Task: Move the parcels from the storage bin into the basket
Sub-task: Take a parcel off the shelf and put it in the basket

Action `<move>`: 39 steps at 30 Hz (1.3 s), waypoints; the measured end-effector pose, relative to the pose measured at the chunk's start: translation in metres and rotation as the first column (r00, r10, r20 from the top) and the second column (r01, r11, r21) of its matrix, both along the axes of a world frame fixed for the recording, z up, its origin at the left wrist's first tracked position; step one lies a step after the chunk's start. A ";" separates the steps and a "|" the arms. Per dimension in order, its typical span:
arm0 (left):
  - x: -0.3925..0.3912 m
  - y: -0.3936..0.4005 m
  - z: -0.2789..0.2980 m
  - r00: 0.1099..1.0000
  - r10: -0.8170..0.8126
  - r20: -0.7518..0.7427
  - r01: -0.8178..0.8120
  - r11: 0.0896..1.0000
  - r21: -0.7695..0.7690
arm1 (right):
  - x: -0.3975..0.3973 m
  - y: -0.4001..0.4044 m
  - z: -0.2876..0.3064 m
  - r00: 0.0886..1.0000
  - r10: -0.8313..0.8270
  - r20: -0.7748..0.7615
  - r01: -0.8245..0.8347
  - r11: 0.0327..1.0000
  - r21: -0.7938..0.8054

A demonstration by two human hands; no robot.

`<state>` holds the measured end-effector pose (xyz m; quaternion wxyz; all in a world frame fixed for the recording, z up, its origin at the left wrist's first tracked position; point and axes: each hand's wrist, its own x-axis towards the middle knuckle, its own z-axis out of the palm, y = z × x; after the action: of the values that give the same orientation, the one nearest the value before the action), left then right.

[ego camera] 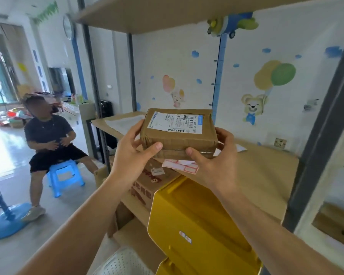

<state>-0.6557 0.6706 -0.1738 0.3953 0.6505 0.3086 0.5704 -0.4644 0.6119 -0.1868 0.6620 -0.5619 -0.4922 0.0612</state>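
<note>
A brown cardboard parcel with a white shipping label on top is held in the air in front of the shelf. My left hand grips its left end, thumb on the front face. My right hand grips its right end, thumb under the front edge. Below the hands stands a yellow plastic storage bin. A white perforated basket rim shows at the bottom edge. A larger cardboard box with red print lies under the parcel.
A metal rack with wooden shelves stands ahead, with grey uprights at right and left. A white mailer lies on the shelf at the back. A person sits on a blue stool at left. A blue stand base is on the floor.
</note>
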 end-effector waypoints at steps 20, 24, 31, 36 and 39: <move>-0.077 0.148 -0.002 0.997 0.074 0.007 -0.075 0.989 0.130 | -0.077 0.149 -0.001 1.000 0.019 0.001 -0.019 0.997 0.078; -0.104 0.206 -0.005 0.999 -0.014 0.042 0.008 0.991 0.133 | -0.109 0.193 -0.004 0.999 -0.042 -0.007 0.043 0.995 0.090; -0.171 0.310 -0.006 0.986 -0.155 0.056 0.148 0.982 0.121 | -0.187 0.275 -0.006 0.988 -0.150 -0.018 0.151 0.988 0.043; -0.214 0.356 -0.029 0.989 -0.122 0.081 0.111 0.985 0.130 | -0.232 0.321 -0.025 0.992 -0.124 -0.014 0.124 0.991 0.045; -0.232 0.372 -0.058 0.992 -0.055 0.115 0.037 0.988 0.150 | -0.248 0.343 -0.046 0.997 -0.073 -0.024 0.074 0.995 0.062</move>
<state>-0.8876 1.0423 -0.2318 0.3768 0.6496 0.2264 0.6202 -0.7120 0.9551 -0.2323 0.6864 -0.5579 -0.4656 0.0275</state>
